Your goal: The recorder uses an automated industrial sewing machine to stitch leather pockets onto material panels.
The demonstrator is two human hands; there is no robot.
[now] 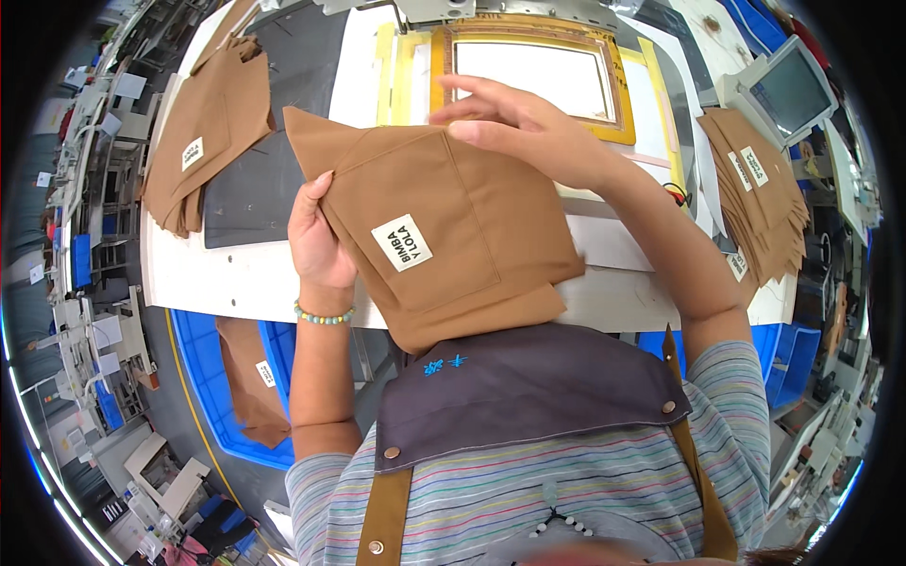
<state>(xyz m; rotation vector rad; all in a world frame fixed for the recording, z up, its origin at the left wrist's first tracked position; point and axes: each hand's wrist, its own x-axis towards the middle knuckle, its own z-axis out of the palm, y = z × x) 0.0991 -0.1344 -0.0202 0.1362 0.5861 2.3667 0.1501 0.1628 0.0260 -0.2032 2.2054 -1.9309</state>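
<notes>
A brown fabric panel [500, 217] with a stitched patch pocket and a small white label [402, 242] is held up in front of my apron. My left hand [319, 236] grips its left edge, thumb on the front face and the other fingers hidden behind. Over the panel's upper edge is my right hand [519, 127], its fingers stretched out and apart. The right thumb lies against the cloth near the pocket's top corner. Lower down, the cloth hangs in folds against the apron [528, 387].
Similar brown panels lie stacked at the table's left [203, 141] and right [755, 189]. A yellow-edged frame [618, 94] sits under the machine at the back. A screen [793, 90] stands back right. At lower left, a blue bin [203, 377] holds another brown piece.
</notes>
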